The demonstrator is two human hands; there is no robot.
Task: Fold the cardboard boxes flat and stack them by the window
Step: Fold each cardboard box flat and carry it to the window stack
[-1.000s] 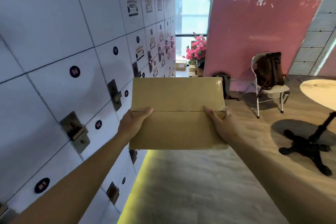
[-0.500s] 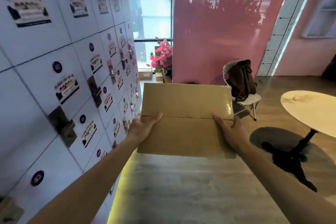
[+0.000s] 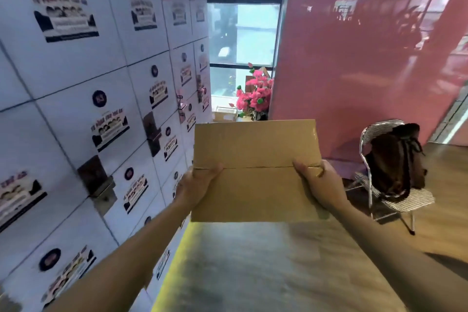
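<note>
A flattened cardboard box [image 3: 255, 172] is held out in front of the person at arm's length, above the floor, between a wall of white lockers [image 3: 83, 114] on the left and a pink wall [image 3: 359, 58] on the right. The left hand [image 3: 196, 185] grips its left edge with the thumb lying on top near the middle crease, and the right hand [image 3: 320, 185] grips the right edge the same way, fingers hidden underneath. The two hands are well apart, one at each short side, so the box spans the gap between them. Its long axis runs left to right across the view, and its broad face tilts up toward the camera, with the far edge pointing toward the window [image 3: 243, 33] ahead. Near the window stand pink flowers [image 3: 255, 95] and another cardboard box [image 3: 225, 113] on the floor. A chair [image 3: 390, 185] with a dark bag [image 3: 395, 162] sits to the right
</note>
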